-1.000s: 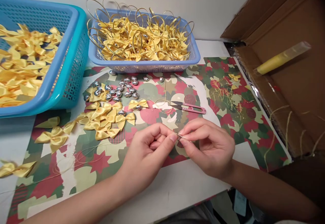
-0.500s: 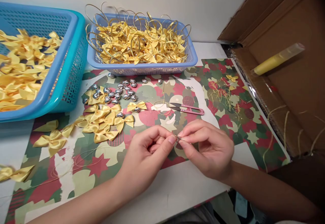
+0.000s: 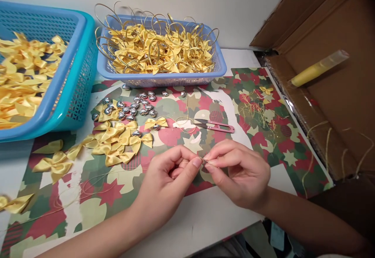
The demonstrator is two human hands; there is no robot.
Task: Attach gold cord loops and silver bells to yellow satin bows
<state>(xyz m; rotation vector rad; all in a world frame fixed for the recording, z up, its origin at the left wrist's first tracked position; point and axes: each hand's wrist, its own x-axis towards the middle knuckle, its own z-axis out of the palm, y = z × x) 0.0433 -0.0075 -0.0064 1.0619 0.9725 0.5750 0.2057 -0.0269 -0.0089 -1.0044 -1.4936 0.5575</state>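
My left hand (image 3: 168,182) and my right hand (image 3: 238,174) meet fingertip to fingertip just above the patterned paper (image 3: 258,133). Both pinch a thin gold thread (image 3: 204,159) between thumb and forefinger. The other fingers of each hand are curled in. Loose yellow satin bows (image 3: 117,141) lie on the paper to the left of my left hand. Behind them sits a cluster of small silver heart beads (image 3: 137,107). Pink thread snips (image 3: 216,126) rest on the paper just beyond my hands.
A small blue basket (image 3: 164,79) of yellow bows with gold loops stands at the back. A large blue basket (image 3: 73,86) of plain bows sits at the left. An open cardboard box (image 3: 328,94) with a yellow thread spool (image 3: 318,68) stands at the right.
My hands stay pinched together on the thread, barely shifting. The view has drifted slightly, so the table items appear a little further left and lower.
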